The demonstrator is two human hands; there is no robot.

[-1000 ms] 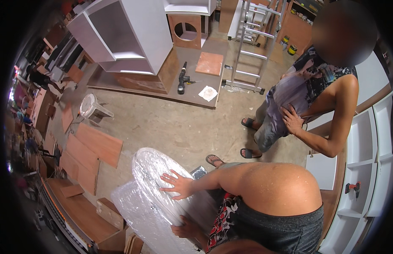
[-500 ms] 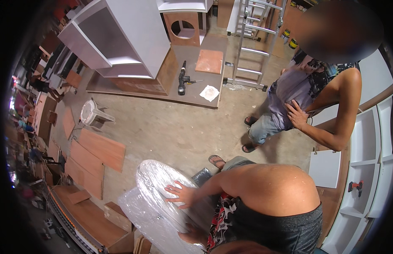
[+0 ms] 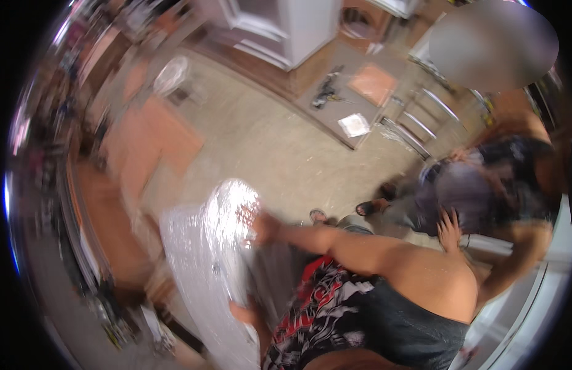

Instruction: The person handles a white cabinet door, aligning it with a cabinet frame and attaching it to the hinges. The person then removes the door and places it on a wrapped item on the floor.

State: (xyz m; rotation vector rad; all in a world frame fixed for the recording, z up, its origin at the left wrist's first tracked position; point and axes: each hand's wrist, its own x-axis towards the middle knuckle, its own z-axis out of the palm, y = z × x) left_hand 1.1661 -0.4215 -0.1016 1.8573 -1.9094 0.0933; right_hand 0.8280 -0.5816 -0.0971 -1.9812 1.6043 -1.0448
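Observation:
A large piece wrapped in shiny clear plastic (image 3: 202,271), rounded at its far end, stands in front of me at the lower left. My right hand (image 3: 260,227) lies against its far rounded part, fingers stretched over the film though smeared by motion. Lower down, my left hand (image 3: 242,313) touches the near side of the wrapped piece. Its fingers are blurred and partly hidden, so their grip is unclear. My patterned black and red shirt (image 3: 323,308) fills the space between my arms. What lies inside the plastic cannot be made out.
A co-worker (image 3: 471,185) stands at the right, one hand at the waist. Farther off, a low platform (image 3: 267,80) bears a white cabinet (image 3: 307,28), a power drill (image 3: 326,89) and an orange-brown board (image 3: 373,84). A ladder (image 3: 418,123), stool (image 3: 172,75) and flat wood panels (image 3: 153,135) surround the floor.
My view has swung, so the room appears turned and shifted, with motion blur. The wrapped piece looks narrower and more upright. Both hands stay on it.

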